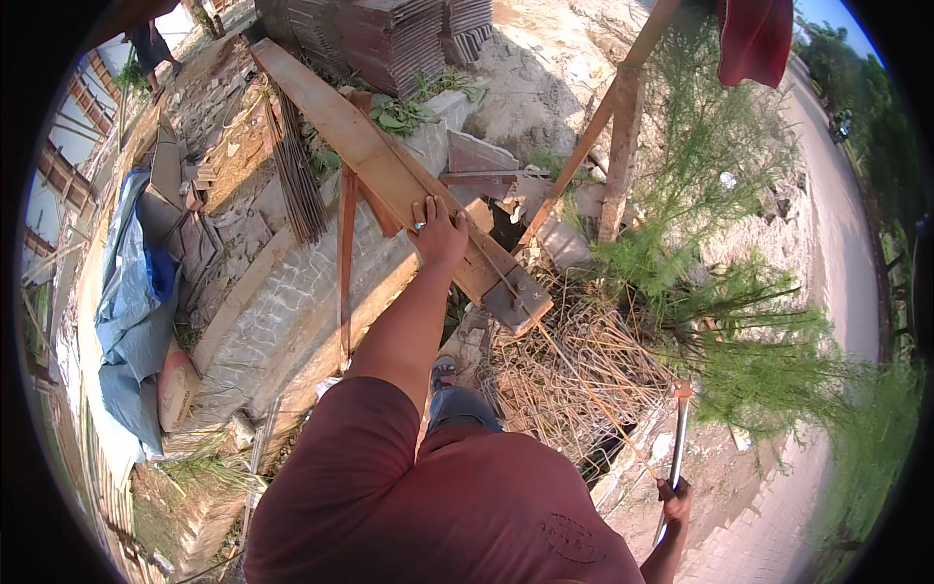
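Observation:
My left hand point(441, 234) lies flat on a long wooden plank point(375, 161), fingers stretched over its surface. A thin metal rod point(584, 375) runs along the plank, close by that hand, and slants down past the plank's near end toward my right hand. A dark metal plate point(518, 298) is fixed on that near end. At the lower right, my right hand point(674, 498) is closed around a silver bar point(678, 438) with a rusty, block-shaped head. The rod's end reaches this hand; whether the fingers also grip it, I cannot tell.
A heap of bent thin rods point(574, 375) lies below the plank's near end. Wooden posts point(623, 146) and a feathery green bush point(720, 331) stand to the right. A rod bundle point(292, 165), a blue tarp point(136, 321) and stacked corrugated sheets point(375, 44) are beyond.

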`<state>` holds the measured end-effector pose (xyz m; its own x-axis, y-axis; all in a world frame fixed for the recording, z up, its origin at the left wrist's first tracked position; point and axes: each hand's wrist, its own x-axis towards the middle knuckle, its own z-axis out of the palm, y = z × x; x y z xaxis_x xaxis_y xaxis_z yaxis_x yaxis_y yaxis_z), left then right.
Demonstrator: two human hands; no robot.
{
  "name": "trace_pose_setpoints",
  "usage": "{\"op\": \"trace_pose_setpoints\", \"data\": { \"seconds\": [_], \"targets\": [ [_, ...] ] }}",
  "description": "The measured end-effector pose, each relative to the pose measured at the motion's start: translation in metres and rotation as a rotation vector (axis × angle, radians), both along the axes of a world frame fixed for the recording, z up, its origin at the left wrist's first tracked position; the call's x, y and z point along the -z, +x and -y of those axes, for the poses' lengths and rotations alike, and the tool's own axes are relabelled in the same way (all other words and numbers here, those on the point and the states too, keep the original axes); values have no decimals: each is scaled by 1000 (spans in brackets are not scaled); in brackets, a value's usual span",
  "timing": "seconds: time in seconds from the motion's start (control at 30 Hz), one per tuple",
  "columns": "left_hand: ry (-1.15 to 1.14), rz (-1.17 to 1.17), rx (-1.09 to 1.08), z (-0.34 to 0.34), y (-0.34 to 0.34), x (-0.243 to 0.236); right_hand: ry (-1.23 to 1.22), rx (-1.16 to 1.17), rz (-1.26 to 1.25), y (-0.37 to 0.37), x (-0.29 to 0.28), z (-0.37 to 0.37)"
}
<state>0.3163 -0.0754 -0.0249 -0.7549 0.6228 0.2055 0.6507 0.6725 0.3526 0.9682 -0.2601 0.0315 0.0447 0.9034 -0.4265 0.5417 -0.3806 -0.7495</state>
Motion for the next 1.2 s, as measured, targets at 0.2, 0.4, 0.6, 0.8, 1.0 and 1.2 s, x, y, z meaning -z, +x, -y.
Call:
{"op": "trace_pose_setpoints", "data": {
  "seconds": [0.2, 0.4, 0.6, 0.8, 1.0, 1.2],
  "targets": [
    [-8, 1, 14, -4, 4, 2, 100, 15, 84, 13, 29, 9],
    [-58, -19, 7, -2, 0, 0, 333, -128, 428, -8, -5, -19],
    [-118, 7, 19, -7, 4, -5, 666, -329, 654, -71, -57, -77],
    [-108, -23, 26, -11, 2, 1, 707, -559, 629, -64, -33, -112],
    [-86, -4, 10, -6, 0, 3, 721, -513, 600, -133, -39, -153],
    [-71, 9, 15, -6, 2, 0, 251, -760, 316, -170, -19, -203]
  ]
}}
